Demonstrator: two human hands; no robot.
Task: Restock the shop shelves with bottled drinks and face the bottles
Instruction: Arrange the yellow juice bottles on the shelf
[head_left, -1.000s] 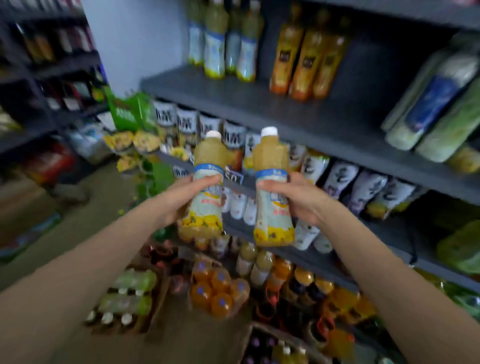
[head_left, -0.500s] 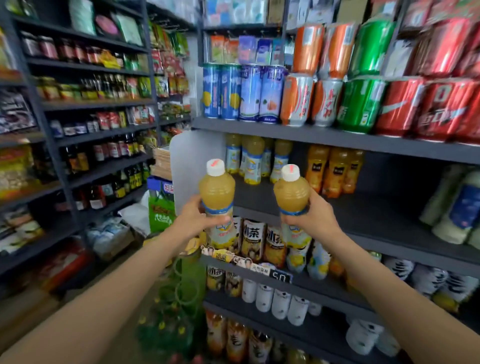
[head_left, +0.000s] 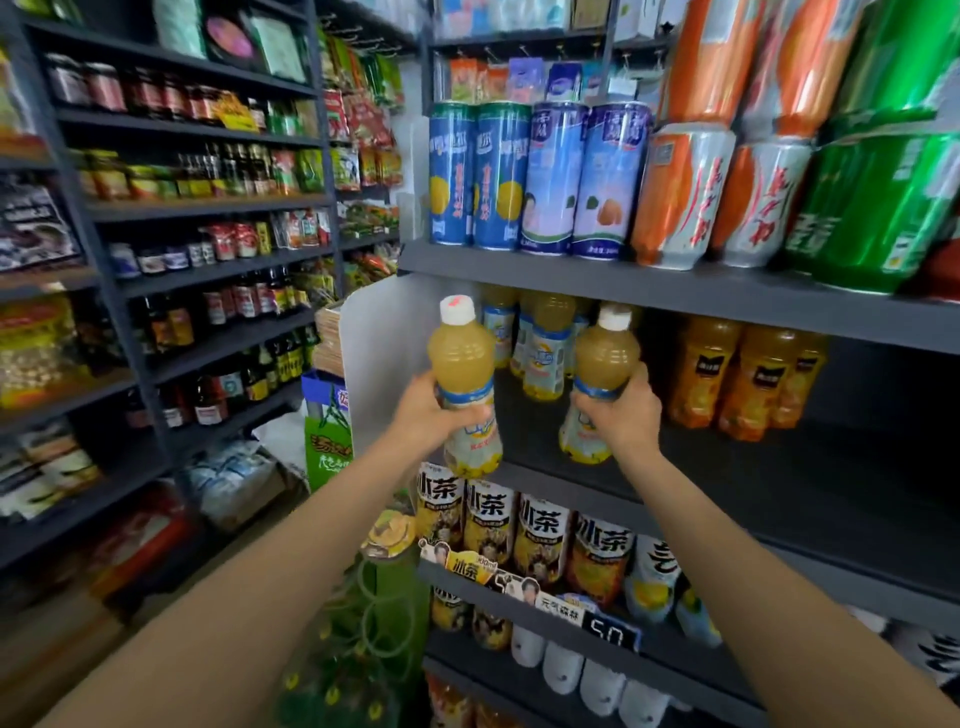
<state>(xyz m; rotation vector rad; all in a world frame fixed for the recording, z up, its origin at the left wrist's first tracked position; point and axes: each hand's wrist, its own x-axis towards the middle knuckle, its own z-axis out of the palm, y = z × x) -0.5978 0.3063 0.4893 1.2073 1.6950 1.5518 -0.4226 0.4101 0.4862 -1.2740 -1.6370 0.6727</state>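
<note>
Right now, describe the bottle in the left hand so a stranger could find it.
Find the grey shelf carrying tall cans. Just below its left end, the left hand grips a pale yellow juice bottle. Unlike its twin in the right hand, its white cap bears a red mark.

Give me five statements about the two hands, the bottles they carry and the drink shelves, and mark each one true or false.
1. Each hand holds one pale yellow juice bottle with a white cap. True: the left hand grips the left bottle, the right hand grips the right bottle.
2. The left bottle already stands on the shelf. False: it is held in the air at the front edge of the middle shelf.
3. Matching yellow bottles stand at the back of that shelf. True.
4. The orange juice bottles stand left of the held bottles. False: they stand to the right.
5. The shelf above carries glass jars. False: it carries tall drink cans.
</note>
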